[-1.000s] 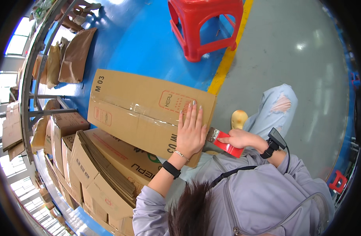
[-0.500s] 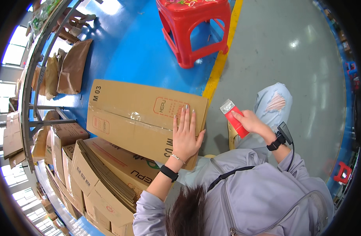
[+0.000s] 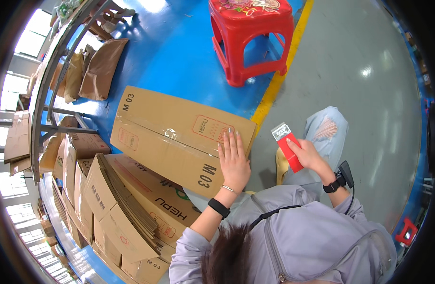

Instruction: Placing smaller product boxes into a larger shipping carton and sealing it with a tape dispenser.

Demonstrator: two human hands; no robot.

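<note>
A long brown cardboard box [image 3: 165, 137] lies in front of me, its upper seam taped with clear tape. My left hand [image 3: 234, 165] rests flat near the box's right end, fingers stretched out and slightly apart. In my right hand [image 3: 306, 155], between thumb and fingers, is a flat red piece with a silver end [image 3: 293, 158]. Its exact kind does not show. The silver end points up and to the left, apart from the box. Both wrists wear black bands.
Beyond the box stands a red plastic stool [image 3: 250, 42] beside a yellow floor line [image 3: 274, 87]. Flattened cartons [image 3: 118, 203] and more boxes [image 3: 87, 146] crowd the left. A metal-framed table [image 3: 44, 90] runs along the far left, with brown sacks [image 3: 101, 68] near it.
My view has shifted, and the box now lies more slanted, its right end lower. My left hand stays on the box; the red piece is still in my right hand.
</note>
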